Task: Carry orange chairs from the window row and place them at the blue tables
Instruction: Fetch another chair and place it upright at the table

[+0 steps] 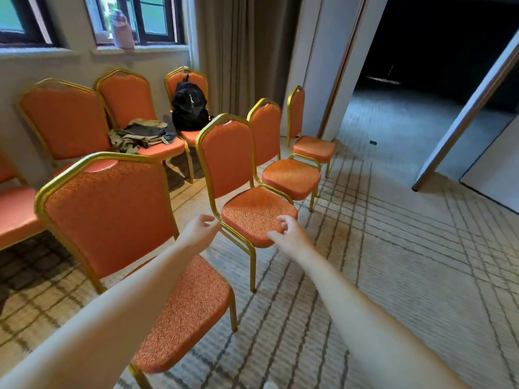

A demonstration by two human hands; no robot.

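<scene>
Orange padded chairs with gold metal frames stand in two rows below the windows. The second chair of the front row [254, 209] is right in front of me. My left hand [200, 231] reaches out beside the rear left edge of its seat, fingers loosely curled and holding nothing. My right hand [289, 234] hovers at the seat's front edge, fingers loosely curled and also holding nothing. The nearest chair [118, 214] sits under my left forearm. No blue table is in view.
Two more front-row chairs [292, 178] [311, 147] stand further right. Behind, a chair carries folded clothes [140, 134] and another a black backpack [189, 108]. A bottle [122, 29] sits on the windowsill. Patterned carpet [393, 248] stretches right toward a dark doorway [421, 66].
</scene>
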